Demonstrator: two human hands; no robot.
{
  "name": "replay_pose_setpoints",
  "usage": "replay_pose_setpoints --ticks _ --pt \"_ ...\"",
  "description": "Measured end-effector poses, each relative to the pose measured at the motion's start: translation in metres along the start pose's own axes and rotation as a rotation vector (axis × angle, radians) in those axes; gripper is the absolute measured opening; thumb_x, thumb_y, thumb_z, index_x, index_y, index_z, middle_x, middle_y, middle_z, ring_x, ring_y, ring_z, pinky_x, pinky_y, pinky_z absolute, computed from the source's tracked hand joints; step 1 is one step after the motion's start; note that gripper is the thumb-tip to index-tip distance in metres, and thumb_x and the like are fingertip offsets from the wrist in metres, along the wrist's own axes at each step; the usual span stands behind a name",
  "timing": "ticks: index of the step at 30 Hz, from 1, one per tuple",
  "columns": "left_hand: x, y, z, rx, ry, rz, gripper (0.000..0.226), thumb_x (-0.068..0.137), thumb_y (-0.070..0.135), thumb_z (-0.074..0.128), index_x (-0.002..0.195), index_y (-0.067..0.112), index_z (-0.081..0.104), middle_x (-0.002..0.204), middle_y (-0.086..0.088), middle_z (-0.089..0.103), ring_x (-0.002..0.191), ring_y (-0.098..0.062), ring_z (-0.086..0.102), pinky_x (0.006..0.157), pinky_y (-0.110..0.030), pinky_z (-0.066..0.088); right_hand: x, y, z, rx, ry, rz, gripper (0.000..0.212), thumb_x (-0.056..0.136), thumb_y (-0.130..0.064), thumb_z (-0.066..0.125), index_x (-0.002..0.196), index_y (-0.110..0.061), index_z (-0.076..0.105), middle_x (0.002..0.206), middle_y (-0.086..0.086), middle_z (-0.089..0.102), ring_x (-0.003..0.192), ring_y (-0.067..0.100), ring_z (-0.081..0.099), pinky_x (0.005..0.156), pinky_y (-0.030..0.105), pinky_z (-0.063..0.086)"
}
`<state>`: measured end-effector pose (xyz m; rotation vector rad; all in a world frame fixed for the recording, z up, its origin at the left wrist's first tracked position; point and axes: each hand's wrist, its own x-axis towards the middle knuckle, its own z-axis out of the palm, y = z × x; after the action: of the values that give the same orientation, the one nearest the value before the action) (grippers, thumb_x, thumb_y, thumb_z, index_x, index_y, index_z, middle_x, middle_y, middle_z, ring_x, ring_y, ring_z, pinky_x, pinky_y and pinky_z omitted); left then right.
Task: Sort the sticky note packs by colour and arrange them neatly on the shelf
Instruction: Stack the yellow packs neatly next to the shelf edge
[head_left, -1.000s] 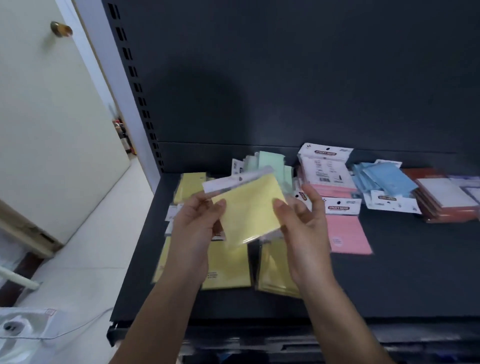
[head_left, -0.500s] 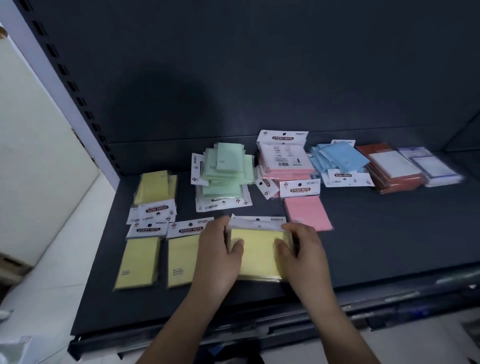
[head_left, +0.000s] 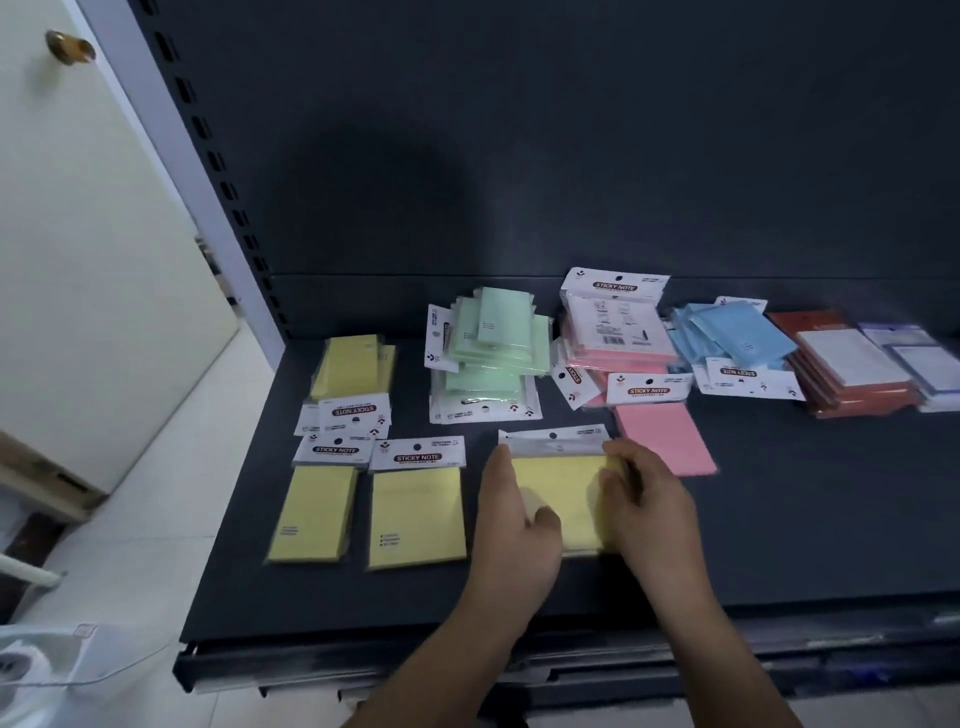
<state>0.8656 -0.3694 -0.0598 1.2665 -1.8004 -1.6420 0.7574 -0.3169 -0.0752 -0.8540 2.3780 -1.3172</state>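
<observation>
A yellow sticky note pack (head_left: 563, 480) lies flat on the dark shelf (head_left: 779, 519) near its front. My left hand (head_left: 514, 525) grips its left edge and my right hand (head_left: 649, 509) grips its right edge. Two more yellow packs (head_left: 415, 514) lie in a row to the left, and a yellow pile (head_left: 353, 366) sits behind them. Further back are a green pile (head_left: 488, 353), a pink pile (head_left: 613, 338) and a blue pile (head_left: 732, 343). One pink pack (head_left: 665, 439) lies alone by my right hand.
Orange-red packs (head_left: 852, 374) and white-purple packs (head_left: 919, 364) sit at the far right. The shelf's slotted upright (head_left: 208, 171) and a cream door (head_left: 88, 249) stand at the left. A white object (head_left: 36, 675) is on the floor at lower left.
The yellow pack was held up in the air a second ago. Both hands have brought it down flat onto the shelf, to the right of the two yellow packs, and still hold its edges.
</observation>
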Motion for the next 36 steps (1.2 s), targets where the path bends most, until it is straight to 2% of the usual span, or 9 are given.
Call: replay_pose_setpoints --ticks 5,9,12,14,20,24,28,32,36 --pt "0.0 0.01 -0.01 -0.121 -0.063 -0.061 0.073 0.092 0.005 0.048 0.149 0.024 0.007 0.147 0.017 0.024 0.119 0.008 0.025 0.103 -0.016 0.022 0.003 -0.002 0.004 -0.02 -0.043 -0.009 0.029 0.091 -0.005 0.05 0.117 -0.014 0.058 0.102 0.005 0.065 0.091 0.019 0.058 0.076 0.023 0.038" --pt "0.007 0.025 -0.049 -0.074 0.031 0.026 0.066 0.092 0.012 0.053 0.143 0.033 0.018 0.124 0.037 0.03 0.101 0.028 0.029 0.092 -0.005 0.025 0.012 -0.015 0.014 -0.131 -0.085 -0.1 0.034 0.088 -0.002 0.054 0.121 -0.009 0.055 0.117 0.008 0.06 0.109 0.023 0.055 0.089 0.024 0.039" --pt "0.022 0.029 -0.088 0.007 0.211 0.108 0.061 0.092 0.013 0.054 0.143 0.03 0.025 0.136 0.021 0.032 0.124 0.01 0.027 0.102 -0.012 0.023 0.019 -0.04 0.02 -0.234 -0.061 -0.282 0.036 0.087 0.0 0.053 0.122 -0.007 0.055 0.125 0.003 0.054 0.119 0.018 0.048 0.097 0.017 0.031" --pt "0.039 0.022 -0.114 0.12 0.338 0.118 0.056 0.092 0.014 0.054 0.142 0.025 0.031 0.138 0.012 0.034 0.125 -0.001 0.029 0.101 -0.02 0.026 0.021 -0.066 0.031 -0.153 -0.193 -0.358 0.035 0.09 -0.002 0.051 0.124 -0.011 0.055 0.12 -0.006 0.054 0.113 0.008 0.049 0.092 0.009 0.031" --pt "0.079 0.0 -0.149 0.36 0.296 -0.039 0.052 0.087 0.01 0.054 0.136 0.01 0.037 0.129 -0.013 0.051 0.124 -0.029 0.043 0.098 -0.042 0.042 0.038 -0.119 0.11 0.117 -0.727 -0.136 0.043 0.091 -0.009 0.05 0.134 -0.014 0.046 0.13 -0.004 0.054 0.118 0.008 0.05 0.102 0.024 0.039" --pt "0.086 -0.007 -0.152 0.273 0.304 -0.056 0.056 0.087 0.013 0.053 0.139 0.016 0.035 0.135 -0.012 0.044 0.124 -0.024 0.042 0.099 -0.039 0.042 0.044 -0.128 0.145 0.191 -0.664 -0.021 0.035 0.083 -0.006 0.049 0.116 -0.016 0.054 0.116 -0.001 0.062 0.109 0.015 0.057 0.099 0.036 0.045" --pt "0.084 -0.002 -0.155 -0.011 0.409 -0.022 0.039 0.089 0.007 0.053 0.126 0.015 0.047 0.116 0.002 0.05 0.084 0.002 0.049 0.06 -0.006 0.039 0.049 -0.129 0.154 0.337 -0.596 0.149 0.042 0.085 -0.006 0.051 0.126 -0.015 0.052 0.123 0.002 0.059 0.112 0.016 0.055 0.092 0.029 0.046" --pt "0.08 -0.001 -0.155 -0.158 0.548 0.082 0.021 0.087 0.016 0.062 0.108 0.016 0.057 0.102 0.002 0.06 0.093 -0.013 0.057 0.067 -0.016 0.042 0.039 -0.129 0.145 0.487 -0.538 0.221 0.033 0.087 -0.003 0.05 0.118 -0.014 0.055 0.117 0.005 0.059 0.106 0.017 0.057 0.08 0.025 0.047" --pt "0.071 0.005 -0.159 -0.258 0.58 0.139 0.019 0.082 0.004 0.064 0.095 0.018 0.062 0.094 0.0 0.065 0.084 -0.018 0.06 0.066 -0.025 0.046 0.03 -0.128 0.134 0.53 -0.538 0.166 0.028 0.086 -0.005 0.057 0.113 -0.015 0.056 0.111 0.008 0.062 0.096 0.016 0.059 0.084 0.03 0.05"
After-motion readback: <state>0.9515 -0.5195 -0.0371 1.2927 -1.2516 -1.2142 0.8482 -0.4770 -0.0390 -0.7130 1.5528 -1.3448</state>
